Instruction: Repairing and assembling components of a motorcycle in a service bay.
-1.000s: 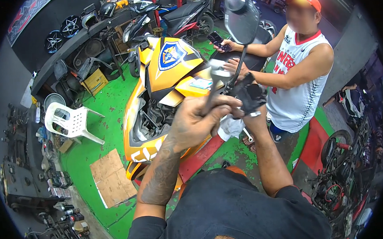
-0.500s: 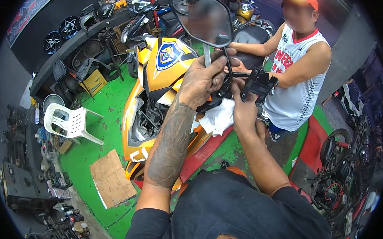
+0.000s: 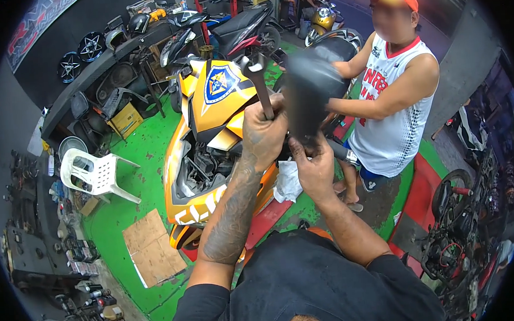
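Steel wrench is pointing near twelve o'clock from your fisted left hand; your right hand is sitting curled at six o'clock under blurred black mirror, can't tell grip.

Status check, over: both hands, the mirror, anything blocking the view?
Left hand: grip closed around wrench, open end up. Right hand: just below blurred mirror, hold unclear. Mirror partly blocks view of yellow motorcycle.

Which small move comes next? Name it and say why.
Probably best: steady the mirror with the right hand. The mirror shows blurred, as if moving; that hand is near its lower end, while the left hand grips the wrench, open end upward.
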Motion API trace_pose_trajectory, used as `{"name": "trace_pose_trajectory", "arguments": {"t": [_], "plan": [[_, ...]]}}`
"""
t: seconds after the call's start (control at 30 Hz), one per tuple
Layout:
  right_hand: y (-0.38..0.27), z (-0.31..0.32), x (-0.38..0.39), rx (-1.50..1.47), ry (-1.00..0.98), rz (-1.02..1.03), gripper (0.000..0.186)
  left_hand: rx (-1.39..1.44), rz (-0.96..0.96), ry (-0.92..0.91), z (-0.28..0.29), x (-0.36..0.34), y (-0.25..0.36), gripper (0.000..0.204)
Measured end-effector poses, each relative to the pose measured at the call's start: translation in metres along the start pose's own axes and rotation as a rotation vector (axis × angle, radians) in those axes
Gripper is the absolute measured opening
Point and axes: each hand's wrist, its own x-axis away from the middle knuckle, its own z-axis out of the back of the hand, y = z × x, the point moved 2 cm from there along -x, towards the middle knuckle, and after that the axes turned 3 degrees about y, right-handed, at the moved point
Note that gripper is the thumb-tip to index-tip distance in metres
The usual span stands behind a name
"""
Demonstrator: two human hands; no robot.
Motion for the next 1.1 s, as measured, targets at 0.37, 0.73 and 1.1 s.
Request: {"name": "trace_pose_trajectory", "arguments": {"t": [0.37,0.73,1.1], "plan": [[-0.031,-0.005,-0.036,0.399,-0.105,0.101,0.028,-1.087,-0.352,-0.436,-0.034,-0.037,0.051,0.021],[-0.01,0.031,-0.05,-0.006,-0.408,-0.02,0.05,-0.57,-0.033,0.161,0.034,-0.027,0.102,0.022],[0.019,0.055,-0.088,0.223,-0.304,0.24,0.029,0.036,0.416,-0.261,0.01,-0.043,0.007,0.031]]}}
